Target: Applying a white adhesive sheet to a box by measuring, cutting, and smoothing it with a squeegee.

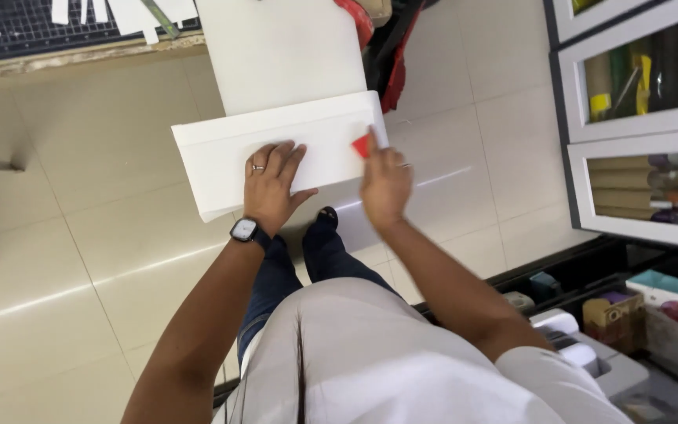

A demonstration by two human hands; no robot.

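Board: I am watching a long white rectangular foam board [221, 161] lying across the person's lap above the pale tiled floor [64, 259], its long axis running left to right and rising slightly toward the right end.
Left hand: the left hand [270, 184] is pressing flat on the board, fingers spread, gripping nothing.
Right hand: the right hand [386, 182] is pinching a small red flat scraper [362, 145] against the board's right end.
Hidden: the scraper is mostly covered by fingers; a second white panel [280, 51] is running out of frame at the top.
Look: the board is plain, matte and unmarked.
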